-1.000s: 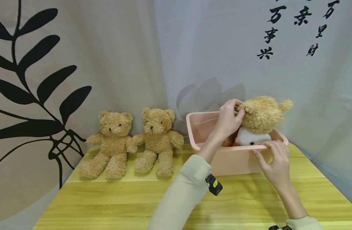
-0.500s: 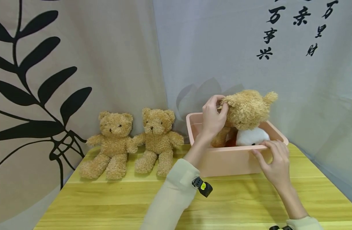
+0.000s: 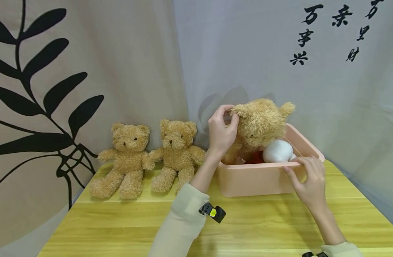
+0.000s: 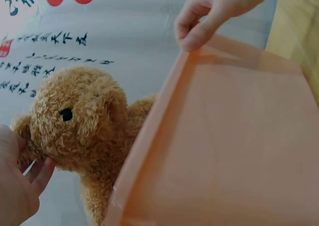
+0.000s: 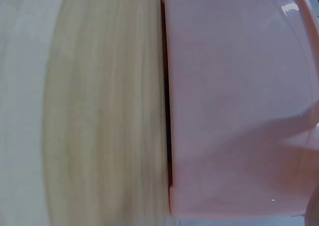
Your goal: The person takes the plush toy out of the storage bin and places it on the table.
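Observation:
A curly tan teddy bear [image 3: 260, 123] leans forward in a pink plastic bin [image 3: 257, 180], its head above the rim and its lower body hidden by the front wall. My left hand [image 3: 222, 130] pinches one of its ears; the left wrist view also shows that hand [image 4: 17, 181] at the bear's head [image 4: 79, 121]. At the bin's front right, my right hand [image 3: 310, 184] grips the rim, thumb outside and fingers over the edge. Inside, beside the bear, lie a round white plush thing [image 3: 278, 151] and something red [image 3: 255, 158], both partly hidden.
Two similar teddy bears, one at far left [image 3: 127, 162] and one nearer the bin [image 3: 176, 157], sit side by side on the wooden table [image 3: 119, 228]. A cloth backdrop [image 3: 231, 53] with printed leaves and characters hangs close behind.
My left hand has drawn the teddy bear leftward by its ear within the bin, uncovering more of the white plush thing and the red one. The right hand stays on the rim.

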Motion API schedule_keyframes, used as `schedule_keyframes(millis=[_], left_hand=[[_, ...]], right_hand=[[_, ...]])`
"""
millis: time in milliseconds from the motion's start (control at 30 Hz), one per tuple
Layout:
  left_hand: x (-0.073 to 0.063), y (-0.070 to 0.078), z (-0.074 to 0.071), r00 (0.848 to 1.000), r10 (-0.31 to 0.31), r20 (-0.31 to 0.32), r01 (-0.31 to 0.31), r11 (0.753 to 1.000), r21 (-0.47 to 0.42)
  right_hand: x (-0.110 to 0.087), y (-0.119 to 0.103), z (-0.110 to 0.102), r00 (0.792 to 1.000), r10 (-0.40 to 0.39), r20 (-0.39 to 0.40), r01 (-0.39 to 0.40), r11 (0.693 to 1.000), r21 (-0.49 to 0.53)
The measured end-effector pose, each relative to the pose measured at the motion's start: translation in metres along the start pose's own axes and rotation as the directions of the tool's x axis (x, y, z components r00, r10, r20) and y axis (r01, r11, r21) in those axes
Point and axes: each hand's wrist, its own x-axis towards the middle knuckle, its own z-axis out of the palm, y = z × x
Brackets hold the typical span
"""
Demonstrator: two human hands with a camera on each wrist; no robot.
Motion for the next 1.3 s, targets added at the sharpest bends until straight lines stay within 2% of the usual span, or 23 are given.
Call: schedule_keyframes(millis=[167, 400, 533, 633, 833, 933, 1067, 1167, 1300], left_hand=[[-0.015, -0.011, -0.005, 1.0, 0.005, 0.019, -0.005, 1.0, 0.002], [-0.043, -0.029, -0.01, 0.988, -0.059, 0.144, 0.059, 0.998, 0.0], [-0.047, -0.031, -0.011, 0.979, -0.017, 0.205, 0.014, 1.0, 0.017], [-0.048, -0.03, -0.012, 0.957, -0.003, 0.289, -0.004, 1.0, 0.024], [-0.052, -0.025, -0.012, 0.901, -0.04, 0.432, 0.023, 0.999, 0.044], [-0.052, -0.021, -0.013, 0.874, -0.048, 0.484, 0.009, 0.997, 0.083], [-0.052, -0.016, -0.009, 0.839, -0.079, 0.539, -0.026, 0.983, 0.183], [-0.052, -0.013, -0.003, 0.832, -0.097, 0.547, -0.054, 0.966, 0.254], [-0.053, -0.01, 0.005, 0.843, -0.112, 0.525, -0.077, 0.942, 0.326]], right_hand=[[0.0, -0.001, -0.001, 1.0, -0.001, -0.005, 0.001, 1.0, -0.001], [-0.002, 0.001, 0.0, 1.0, 0.007, 0.007, -0.007, 1.0, -0.007], [-0.003, 0.003, 0.0, 1.0, 0.007, 0.007, -0.007, 1.0, -0.005], [-0.004, 0.004, 0.0, 1.0, 0.007, 0.006, -0.007, 1.0, -0.006], [-0.005, 0.006, 0.0, 1.0, 0.007, 0.008, -0.006, 1.0, -0.012], [-0.004, 0.005, 0.0, 1.0, 0.007, 0.009, -0.007, 1.0, -0.011], [-0.004, 0.005, 0.0, 1.0, 0.007, 0.01, -0.007, 1.0, -0.008], [-0.004, 0.004, 0.0, 1.0, 0.005, 0.006, -0.005, 1.0, -0.008], [-0.003, 0.003, 0.0, 1.0, 0.003, 0.002, -0.003, 1.0, -0.009]])
